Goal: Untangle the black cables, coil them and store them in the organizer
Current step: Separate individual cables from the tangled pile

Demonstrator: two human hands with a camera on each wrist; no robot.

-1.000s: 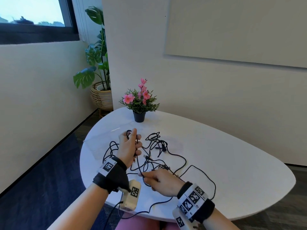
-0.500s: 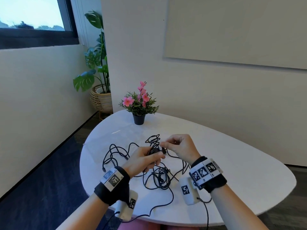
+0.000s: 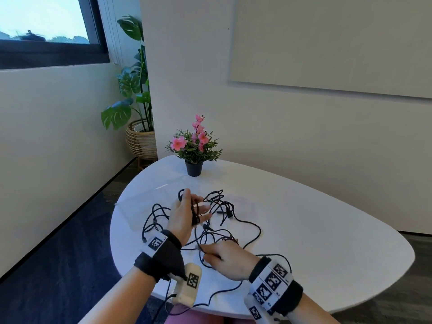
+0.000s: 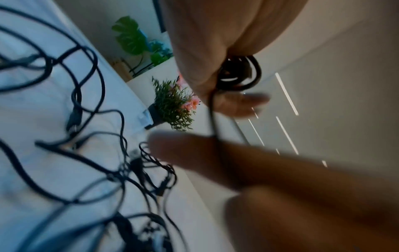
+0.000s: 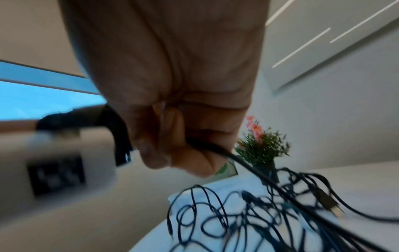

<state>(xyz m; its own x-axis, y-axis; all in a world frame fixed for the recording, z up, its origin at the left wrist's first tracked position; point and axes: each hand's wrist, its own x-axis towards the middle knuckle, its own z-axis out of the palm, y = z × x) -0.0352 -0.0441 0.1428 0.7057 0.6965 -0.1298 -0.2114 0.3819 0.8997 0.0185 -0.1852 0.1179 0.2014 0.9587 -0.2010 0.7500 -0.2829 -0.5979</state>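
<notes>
Several black cables (image 3: 224,213) lie tangled on the white round table (image 3: 327,230). My left hand (image 3: 196,202) is raised over the tangle's left side, thumb up. A small coil of black cable (image 3: 194,213) is wound round its palm, and in the left wrist view the thumb pins that coil (image 4: 237,73) while the fingers stretch out. Nearer the front edge, my right hand (image 3: 205,250) pinches a strand of the same tangle. In the right wrist view its curled fingers grip the cable (image 5: 215,150), which runs down into the heap.
A small black pot of pink flowers (image 3: 194,168) stands at the table's far side behind the cables. A faint clear flat thing (image 3: 145,197) lies on the table's left part. A large leafy plant in a wicker basket (image 3: 140,141) stands on the floor by the wall.
Half a second ago both hands met at the tangle's middle. Now the left hand has turned upright with the coil, and the right hand has moved toward the near edge, holding a strand.
</notes>
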